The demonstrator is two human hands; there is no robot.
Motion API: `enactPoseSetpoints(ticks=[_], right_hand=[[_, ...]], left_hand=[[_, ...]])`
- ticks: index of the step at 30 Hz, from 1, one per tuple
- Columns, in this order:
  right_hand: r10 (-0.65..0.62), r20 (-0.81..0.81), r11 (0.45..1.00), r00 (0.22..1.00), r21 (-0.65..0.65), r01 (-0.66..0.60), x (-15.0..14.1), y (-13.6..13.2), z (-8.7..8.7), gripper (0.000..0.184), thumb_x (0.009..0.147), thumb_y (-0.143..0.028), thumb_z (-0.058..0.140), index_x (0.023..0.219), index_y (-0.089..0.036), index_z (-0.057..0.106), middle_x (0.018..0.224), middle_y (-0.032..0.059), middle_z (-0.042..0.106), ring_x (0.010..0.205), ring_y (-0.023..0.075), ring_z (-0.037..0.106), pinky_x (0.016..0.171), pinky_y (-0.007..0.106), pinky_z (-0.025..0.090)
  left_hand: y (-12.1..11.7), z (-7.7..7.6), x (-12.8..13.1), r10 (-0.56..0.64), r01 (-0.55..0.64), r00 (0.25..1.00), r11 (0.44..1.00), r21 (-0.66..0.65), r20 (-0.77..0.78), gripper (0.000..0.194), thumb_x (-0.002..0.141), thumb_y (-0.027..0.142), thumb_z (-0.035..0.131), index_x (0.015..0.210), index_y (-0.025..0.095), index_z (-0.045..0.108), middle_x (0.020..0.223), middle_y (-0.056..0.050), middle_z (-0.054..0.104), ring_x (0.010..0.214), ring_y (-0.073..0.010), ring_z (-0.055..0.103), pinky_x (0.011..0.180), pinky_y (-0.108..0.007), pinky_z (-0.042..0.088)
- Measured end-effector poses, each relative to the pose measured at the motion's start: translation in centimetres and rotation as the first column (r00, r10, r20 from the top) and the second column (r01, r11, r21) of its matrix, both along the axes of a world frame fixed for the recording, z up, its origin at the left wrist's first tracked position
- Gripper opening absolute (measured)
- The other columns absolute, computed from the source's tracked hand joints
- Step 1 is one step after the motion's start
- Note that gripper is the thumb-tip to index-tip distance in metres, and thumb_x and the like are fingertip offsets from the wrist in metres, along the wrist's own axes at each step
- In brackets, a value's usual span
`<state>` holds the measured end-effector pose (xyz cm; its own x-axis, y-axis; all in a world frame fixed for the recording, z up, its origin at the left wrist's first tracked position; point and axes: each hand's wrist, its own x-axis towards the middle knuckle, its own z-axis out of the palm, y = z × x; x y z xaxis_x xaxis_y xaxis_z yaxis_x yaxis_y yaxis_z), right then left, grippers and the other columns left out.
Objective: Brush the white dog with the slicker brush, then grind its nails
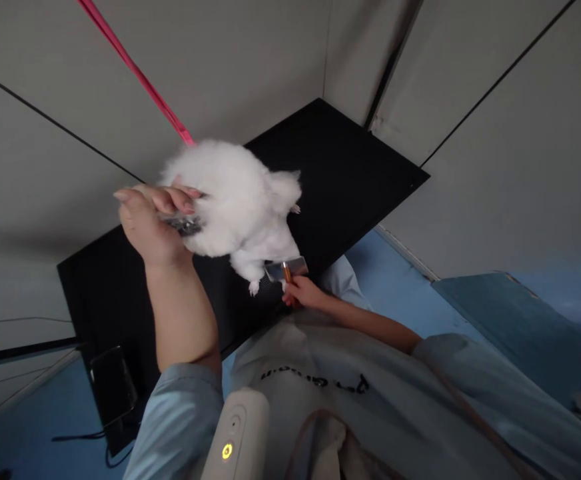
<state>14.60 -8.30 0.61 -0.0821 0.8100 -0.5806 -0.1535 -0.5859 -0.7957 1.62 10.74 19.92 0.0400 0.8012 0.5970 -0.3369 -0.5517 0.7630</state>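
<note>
A fluffy white dog [233,190] stands on a black grooming table [345,160]. My left hand [155,217] is at the left of the dog, with bent fingers closed against its fur near the head. Just below those fingers shows a dark, shiny patch that I cannot make out. My right hand [303,291] grips the wooden handle of a slicker brush [298,267]. The brush head is close against the dog's lower side by a leg; whether its pins touch the fur is hidden.
A pink leash [135,67] runs from the dog up to the upper left. Pale walls [510,167] rise behind the table. A black box-like object [113,383] with cords is at the table's left corner. A white device [240,427] with a yellow light sits before my chest.
</note>
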Motion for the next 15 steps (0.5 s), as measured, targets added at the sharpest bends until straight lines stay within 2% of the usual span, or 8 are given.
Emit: enactPoseSetpoints(ticks=[2, 3, 7, 8, 10, 12, 13, 15], right_hand=[[0.055, -0.084, 0.99, 0.995, -0.124, -0.065, -0.2, -0.7, -0.4, 0.016, 0.092, -0.019, 0.047, 0.077, -0.016, 0.049, 0.061, 0.0016, 0.065, 0.047, 0.0101, 0.059, 0.045, 0.019, 0.045], [0.07, -0.123, 0.987, 0.99, -0.135, -0.087, -0.2, -0.9, -0.4, 0.015, 0.093, -0.02, 0.046, 0.078, -0.016, 0.049, 0.062, 0.0019, 0.066, 0.048, 0.011, 0.06, 0.044, 0.019, 0.046], [-0.003, -0.06, 0.998, 0.998, 0.06, 0.007, 0.3, -0.5, -0.2, 0.011, 0.091, -0.02, 0.051, 0.08, -0.015, 0.051, 0.068, 0.0025, 0.069, 0.052, 0.0101, 0.062, 0.046, 0.018, 0.045], [-0.027, -0.027, 0.998, 0.999, 0.064, 0.028, 0.5, -0.5, -0.2, 0.012, 0.09, -0.019, 0.051, 0.079, -0.015, 0.051, 0.066, 0.0016, 0.068, 0.051, 0.0094, 0.061, 0.046, 0.017, 0.045], [-0.025, -0.018, 0.999, 1.0, -0.044, 0.024, 0.6, -1.0, -0.5, 0.014, 0.092, -0.02, 0.049, 0.079, -0.016, 0.05, 0.059, -0.0005, 0.065, 0.047, 0.009, 0.059, 0.045, 0.017, 0.044], [0.022, -0.091, 0.984, 0.996, -0.174, -0.038, 0.6, -1.8, -0.9, 0.013, 0.094, -0.022, 0.046, 0.082, -0.017, 0.049, 0.057, -0.0009, 0.065, 0.046, 0.0101, 0.06, 0.044, 0.018, 0.045], [0.046, -0.13, 0.979, 0.99, -0.192, -0.071, 0.6, -2.1, -1.0, 0.012, 0.094, -0.024, 0.046, 0.084, -0.017, 0.049, 0.059, -0.0004, 0.066, 0.047, 0.0108, 0.061, 0.044, 0.019, 0.045], [0.067, -0.147, 0.991, 0.987, -0.103, -0.082, 0.8, -1.9, -1.0, 0.012, 0.093, -0.026, 0.048, 0.085, -0.017, 0.049, 0.065, 0.0013, 0.069, 0.051, 0.0114, 0.063, 0.046, 0.019, 0.047]], left_hand=[[-0.5, 0.1, -0.1, -0.015, 0.015, 1.0, 1.0, 0.008, -0.008, 0.061, 0.084, 0.069, 0.04, 0.052, 0.018, 0.037, 0.043, 0.005, 0.041, 0.05, -0.0116, 0.056, 0.073, -0.035, 0.052], [-0.8, 0.2, -0.2, -0.019, 0.019, 1.0, 1.0, 0.013, -0.012, 0.06, 0.085, 0.069, 0.04, 0.052, 0.019, 0.036, 0.042, 0.005, 0.04, 0.05, -0.0118, 0.056, 0.074, -0.036, 0.052], [-2.0, 0.4, -0.2, 0.012, -0.011, 0.998, 1.0, 0.027, -0.056, 0.06, 0.084, 0.07, 0.041, 0.052, 0.019, 0.035, 0.043, 0.005, 0.042, 0.052, -0.013, 0.058, 0.078, -0.039, 0.052], [-2.3, 0.4, -0.1, 0.03, -0.029, 0.996, 0.999, 0.02, -0.078, 0.06, 0.084, 0.071, 0.04, 0.052, 0.02, 0.035, 0.044, 0.005, 0.043, 0.053, -0.0132, 0.059, 0.081, -0.04, 0.051], [-2.9, 0.5, -0.1, 0.054, -0.054, 0.991, 0.999, -0.002, -0.126, 0.061, 0.084, 0.072, 0.04, 0.053, 0.02, 0.035, 0.045, 0.004, 0.046, 0.055, -0.0139, 0.06, 0.087, -0.043, 0.05], [-3.3, 0.6, 0.0, 0.047, -0.05, 0.986, 0.999, -0.012, -0.163, 0.06, 0.083, 0.071, 0.041, 0.053, 0.02, 0.036, 0.046, 0.003, 0.048, 0.057, -0.0149, 0.062, 0.091, -0.045, 0.048], [-3.4, 0.5, 0.1, 0.035, -0.037, 0.984, 0.999, -0.008, -0.172, 0.059, 0.083, 0.07, 0.043, 0.053, 0.019, 0.037, 0.047, 0.003, 0.049, 0.058, -0.0154, 0.062, 0.091, -0.046, 0.048], [-3.6, 0.4, 0.2, 0.017, -0.015, 0.984, 1.0, 0.013, -0.179, 0.059, 0.084, 0.069, 0.044, 0.052, 0.019, 0.039, 0.047, 0.002, 0.051, 0.058, -0.0159, 0.063, 0.092, -0.046, 0.047]])
